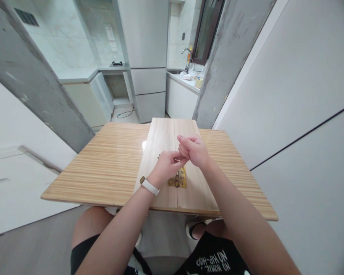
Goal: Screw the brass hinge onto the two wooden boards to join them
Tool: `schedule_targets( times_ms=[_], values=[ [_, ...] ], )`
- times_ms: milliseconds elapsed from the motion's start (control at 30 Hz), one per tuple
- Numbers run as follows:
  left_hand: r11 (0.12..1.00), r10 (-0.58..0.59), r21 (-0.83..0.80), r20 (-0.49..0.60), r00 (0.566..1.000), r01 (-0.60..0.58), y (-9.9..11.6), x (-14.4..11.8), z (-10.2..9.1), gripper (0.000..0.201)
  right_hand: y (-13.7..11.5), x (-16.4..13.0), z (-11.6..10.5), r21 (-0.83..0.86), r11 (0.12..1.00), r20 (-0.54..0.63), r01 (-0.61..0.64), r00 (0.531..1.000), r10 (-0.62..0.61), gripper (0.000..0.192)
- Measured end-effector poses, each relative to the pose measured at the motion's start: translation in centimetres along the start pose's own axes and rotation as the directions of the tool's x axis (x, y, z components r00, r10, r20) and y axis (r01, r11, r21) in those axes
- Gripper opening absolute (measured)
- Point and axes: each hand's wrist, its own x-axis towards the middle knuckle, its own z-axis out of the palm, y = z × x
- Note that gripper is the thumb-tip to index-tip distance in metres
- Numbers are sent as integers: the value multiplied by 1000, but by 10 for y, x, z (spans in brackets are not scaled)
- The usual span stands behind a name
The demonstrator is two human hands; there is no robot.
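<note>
My left hand [168, 165], with a white-banded watch [149, 186] on its wrist, reaches to the right with thumb and fingers pinched together. Its fingertips meet my right hand [195, 150], which is curled closed. Whatever lies between the fingers is hidden or too small to name. Both hands are above two pale wooden boards, the left board [160, 133] and the right board [186, 131], lying edge to edge. A brass hinge [177, 180] sits across their seam, partly covered by my left hand. Small dark bits show beside my left hand's knuckles, too small to name.
A wood-grain table [117, 160] bears the boards. White panels stand close on the right [298, 95] and on the left. Beyond the table are a fridge [145, 38], an open cabinet [116, 88] and a counter with a sink and a faucet [186, 57].
</note>
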Motion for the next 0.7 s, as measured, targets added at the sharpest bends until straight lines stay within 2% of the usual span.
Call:
schedule_targets(
  times_ms=[333,533,700],
  values=[
    [997,34,-77,202,979,-18,2,15,-13,32,1,-6,7,-15,997,-208,82,975,-83,66],
    [991,29,-132,331,943,16,4,25,-18,41,6,-9,11,-108,988,-370,113,918,-145,67],
    [988,35,-154,389,921,28,4,32,-22,38,9,-9,15,-182,977,-479,115,857,-190,67]
  ],
)
